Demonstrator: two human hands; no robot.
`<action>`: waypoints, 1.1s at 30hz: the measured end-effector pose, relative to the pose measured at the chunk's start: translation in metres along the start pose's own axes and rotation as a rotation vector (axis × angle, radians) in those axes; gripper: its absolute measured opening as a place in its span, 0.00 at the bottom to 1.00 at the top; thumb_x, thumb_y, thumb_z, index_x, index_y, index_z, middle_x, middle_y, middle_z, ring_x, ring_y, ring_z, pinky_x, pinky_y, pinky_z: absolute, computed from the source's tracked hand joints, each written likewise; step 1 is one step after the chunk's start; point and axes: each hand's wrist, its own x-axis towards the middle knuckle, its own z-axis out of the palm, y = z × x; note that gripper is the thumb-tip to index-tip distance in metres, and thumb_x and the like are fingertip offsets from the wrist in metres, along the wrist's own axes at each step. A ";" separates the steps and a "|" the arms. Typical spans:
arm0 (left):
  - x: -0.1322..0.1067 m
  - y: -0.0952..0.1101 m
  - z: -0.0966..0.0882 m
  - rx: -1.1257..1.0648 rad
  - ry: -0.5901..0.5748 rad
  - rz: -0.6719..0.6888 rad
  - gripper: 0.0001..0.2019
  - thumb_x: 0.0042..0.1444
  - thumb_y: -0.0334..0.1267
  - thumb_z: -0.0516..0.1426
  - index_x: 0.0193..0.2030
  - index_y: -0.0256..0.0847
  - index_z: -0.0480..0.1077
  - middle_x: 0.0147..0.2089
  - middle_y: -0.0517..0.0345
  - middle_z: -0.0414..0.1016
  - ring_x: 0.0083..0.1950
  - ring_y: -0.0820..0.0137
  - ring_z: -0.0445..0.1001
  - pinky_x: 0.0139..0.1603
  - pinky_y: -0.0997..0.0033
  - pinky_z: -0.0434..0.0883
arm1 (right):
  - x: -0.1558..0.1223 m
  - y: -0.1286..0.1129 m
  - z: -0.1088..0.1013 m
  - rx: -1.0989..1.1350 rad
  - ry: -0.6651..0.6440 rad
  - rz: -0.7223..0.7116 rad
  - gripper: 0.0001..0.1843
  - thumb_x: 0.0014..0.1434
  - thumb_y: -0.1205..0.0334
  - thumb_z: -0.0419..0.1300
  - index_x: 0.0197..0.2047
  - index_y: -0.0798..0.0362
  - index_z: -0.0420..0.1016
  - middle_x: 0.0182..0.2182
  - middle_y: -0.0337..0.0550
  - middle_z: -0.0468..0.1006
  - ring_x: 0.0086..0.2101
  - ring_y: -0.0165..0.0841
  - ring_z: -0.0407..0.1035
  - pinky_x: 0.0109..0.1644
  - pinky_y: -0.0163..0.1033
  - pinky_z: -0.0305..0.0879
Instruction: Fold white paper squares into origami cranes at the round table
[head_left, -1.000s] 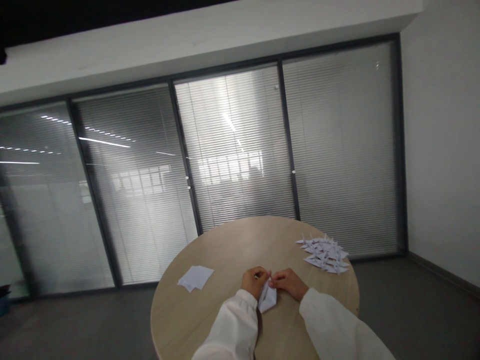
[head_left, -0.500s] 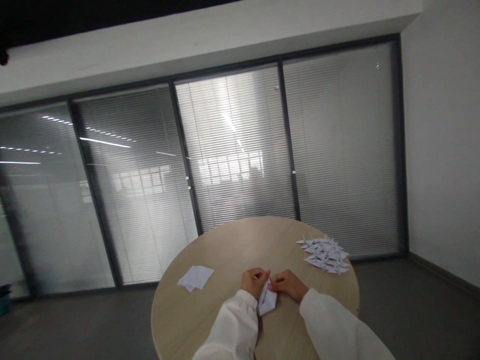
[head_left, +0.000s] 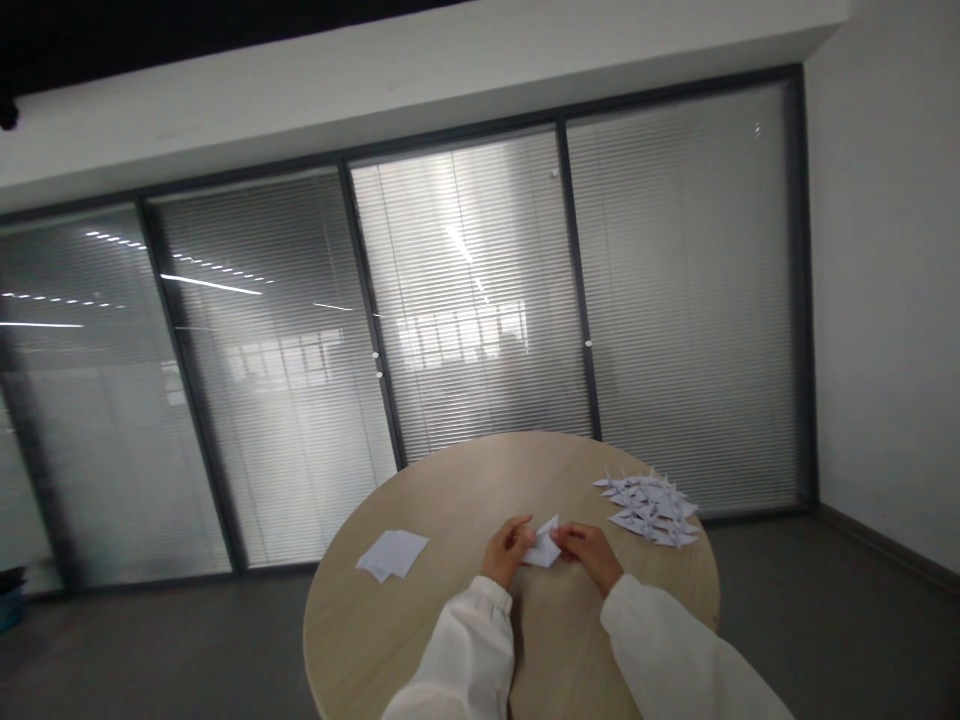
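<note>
Right now, from my remote seat, I have both bare hands in the head view, working over a round wooden table (head_left: 375,650); the left hand (head_left: 508,551) has its thumb and fingers closed on the left side of a small white folded paper (head_left: 544,550), and the right hand (head_left: 589,552) pinches the same piece at its right side, thumb against fingertips; the two hands sit near each other – the paper spans the gap between them, one point of it angled up and away from me; I cannot tell from this far whether its lower edge touches the tabletop

Off to the left of the left hand, well apart from it, I see a few flat white sheets (head_left: 394,555) lying overlapped and slightly fanned; beyond the right hand, near the table's far right edge, lies a crowded pile of folded white paper shapes (head_left: 652,510) with thin points sticking up; both forearms wear loose white sleeves (head_left: 675,650) gathered at the wrists; past the table I make out a dark-framed glass partition (head_left: 476,400) with horizontal blinds – and, at my left edge, a blue container (head_left: 10,607), partly cut off
</note>
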 end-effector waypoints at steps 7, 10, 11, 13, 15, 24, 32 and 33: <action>0.006 -0.014 -0.002 -0.073 0.021 -0.085 0.25 0.33 0.50 0.62 0.37 0.35 0.71 0.30 0.54 0.72 0.32 0.68 0.71 0.29 0.69 0.71 | 0.005 0.009 -0.004 0.018 0.097 0.005 0.21 0.42 0.46 0.61 0.29 0.57 0.75 0.21 0.40 0.73 0.23 0.30 0.65 0.26 0.32 0.60; 0.006 -0.014 -0.003 -0.082 0.042 -0.080 0.23 0.35 0.53 0.60 0.33 0.35 0.71 0.29 0.55 0.72 0.32 0.68 0.70 0.28 0.70 0.71 | 0.004 0.008 -0.003 0.026 0.064 0.011 0.21 0.41 0.47 0.61 0.29 0.58 0.74 0.21 0.41 0.73 0.23 0.30 0.66 0.27 0.33 0.61; 0.006 -0.014 -0.003 -0.086 0.048 -0.080 0.23 0.35 0.53 0.60 0.33 0.35 0.71 0.28 0.55 0.71 0.32 0.68 0.70 0.27 0.71 0.71 | 0.004 0.007 -0.002 0.026 0.054 0.015 0.20 0.41 0.47 0.62 0.29 0.57 0.74 0.22 0.41 0.73 0.24 0.30 0.66 0.27 0.33 0.61; 0.006 -0.014 -0.004 -0.093 0.056 -0.083 0.23 0.36 0.54 0.59 0.32 0.35 0.71 0.27 0.56 0.71 0.31 0.69 0.70 0.27 0.71 0.71 | 0.002 0.005 -0.001 0.026 0.037 0.024 0.19 0.41 0.48 0.62 0.28 0.57 0.74 0.21 0.40 0.73 0.23 0.30 0.66 0.27 0.33 0.61; 0.007 -0.014 -0.004 -0.100 0.066 -0.084 0.23 0.35 0.54 0.59 0.31 0.35 0.71 0.26 0.58 0.70 0.29 0.70 0.69 0.26 0.71 0.71 | 0.001 0.002 0.000 0.027 0.019 0.024 0.18 0.41 0.49 0.62 0.25 0.57 0.73 0.19 0.39 0.72 0.22 0.29 0.65 0.25 0.32 0.60; 0.010 -0.014 -0.006 -0.076 0.137 -0.135 0.22 0.35 0.56 0.58 0.25 0.36 0.68 0.22 0.61 0.66 0.25 0.72 0.67 0.21 0.74 0.69 | 0.000 0.003 0.003 -0.026 -0.061 -0.054 0.15 0.42 0.52 0.62 0.21 0.57 0.69 0.16 0.35 0.69 0.18 0.25 0.59 0.22 0.30 0.52; 0.010 -0.015 -0.008 -0.007 0.161 -0.159 0.21 0.33 0.53 0.60 0.26 0.36 0.69 0.20 0.63 0.66 0.22 0.74 0.66 0.22 0.76 0.67 | -0.003 -0.006 0.005 -0.085 -0.060 -0.055 0.21 0.44 0.44 0.59 0.28 0.57 0.73 0.23 0.41 0.74 0.26 0.32 0.67 0.29 0.34 0.60; 0.009 -0.014 -0.008 -0.009 0.150 -0.158 0.21 0.33 0.54 0.60 0.26 0.36 0.69 0.20 0.63 0.66 0.22 0.74 0.66 0.22 0.76 0.67 | -0.003 -0.007 0.005 -0.062 -0.047 -0.045 0.24 0.45 0.42 0.57 0.30 0.57 0.73 0.26 0.43 0.75 0.28 0.34 0.68 0.30 0.35 0.61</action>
